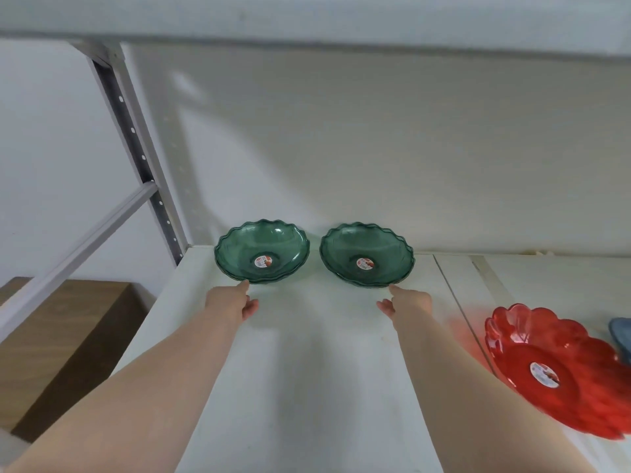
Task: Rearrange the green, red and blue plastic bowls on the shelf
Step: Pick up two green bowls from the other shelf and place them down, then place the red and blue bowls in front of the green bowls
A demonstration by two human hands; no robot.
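Two green scalloped plastic bowls stand side by side at the back of the white shelf point(307, 353): the left green bowl point(262, 245) and the right green bowl point(367, 249), each with a round sticker inside. My left hand point(235, 302) reaches to the near rim of the left bowl, fingertips touching it. My right hand point(406, 302) touches the near rim of the right bowl. Neither hand closes around a bowl. A red scalloped bowl point(546, 373) sits at the front right. A sliver of a blue bowl point(621, 336) shows at the right edge.
A grey metal shelf upright point(136, 148) with a diagonal brace stands at the left. Below it lies a brown cardboard box point(68, 353). The wall is close behind the green bowls. A seam point(457, 302) divides the shelf boards.
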